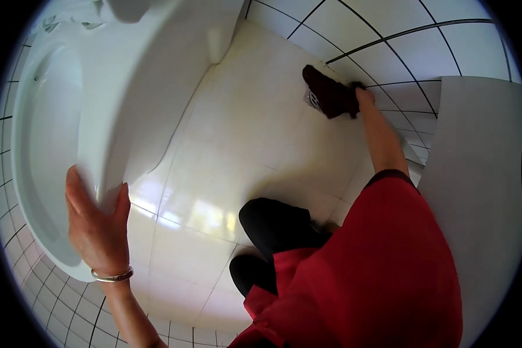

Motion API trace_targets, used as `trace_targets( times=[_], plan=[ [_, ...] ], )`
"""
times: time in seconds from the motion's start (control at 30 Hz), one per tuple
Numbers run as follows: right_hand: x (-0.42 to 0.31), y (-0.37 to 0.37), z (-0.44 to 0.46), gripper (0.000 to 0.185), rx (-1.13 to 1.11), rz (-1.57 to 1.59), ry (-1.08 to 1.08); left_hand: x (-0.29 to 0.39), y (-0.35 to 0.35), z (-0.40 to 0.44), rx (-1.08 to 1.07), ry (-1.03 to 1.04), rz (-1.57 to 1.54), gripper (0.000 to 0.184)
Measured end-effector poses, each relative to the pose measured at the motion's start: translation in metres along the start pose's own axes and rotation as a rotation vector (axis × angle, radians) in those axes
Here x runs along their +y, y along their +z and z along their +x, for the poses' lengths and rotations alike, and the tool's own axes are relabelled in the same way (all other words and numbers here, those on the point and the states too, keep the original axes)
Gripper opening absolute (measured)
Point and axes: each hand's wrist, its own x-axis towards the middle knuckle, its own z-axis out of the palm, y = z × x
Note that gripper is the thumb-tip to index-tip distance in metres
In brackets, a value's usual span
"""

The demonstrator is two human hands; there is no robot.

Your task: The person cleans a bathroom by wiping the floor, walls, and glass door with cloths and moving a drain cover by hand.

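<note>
My left hand (98,232), with a bracelet at the wrist, grips the rim of a white urinal (130,87). Its fingers lie over the inner side and the thumb presses the outer side. Far out to the right, my right hand (364,97) is closed on a dark maroon cloth (330,95). That cloth lies on the floor beside the tiled wall and partly covers a square drain cover (312,100) with a pattern on it. The fingers of my right hand are partly hidden.
Pale glossy floor tiles (214,174) stretch between the urinal and the white tiled wall (400,52). A grey partition panel (481,174) stands close on my right. My bent knees in black trousers (275,226) are low in the middle.
</note>
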Motion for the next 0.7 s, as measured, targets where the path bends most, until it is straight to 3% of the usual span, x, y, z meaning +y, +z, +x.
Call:
trace_targets(
  times=[0.07,0.13,0.23,0.3,0.57,0.7],
  plan=[
    [-0.026,0.011,-0.047,0.048,-0.001,0.177,-0.071,-0.008,0.004,-0.001,0.013,0.017,0.036,0.068],
    [-0.023,0.038,-0.053,0.058,0.139,-0.58,-0.38,-0.01,0.004,-0.001,0.012,0.007,0.077,0.069],
    [-0.008,0.035,-0.05,0.055,0.187,-0.687,-0.397,-0.005,-0.003,-0.003,-0.033,-0.081,0.042,0.068],
    [0.012,0.012,-0.036,0.052,0.247,-0.597,-0.118,-0.003,0.0,0.001,-0.039,-0.144,0.065,0.068],
    [0.053,-0.028,-0.039,0.049,0.302,-0.627,-0.121,-0.02,0.009,-0.015,0.014,-0.07,0.143,0.068],
    [0.102,-0.031,-0.087,0.05,0.389,-0.744,-0.184,-0.009,0.009,-0.015,-0.009,-0.124,0.132,0.068]
  ],
)
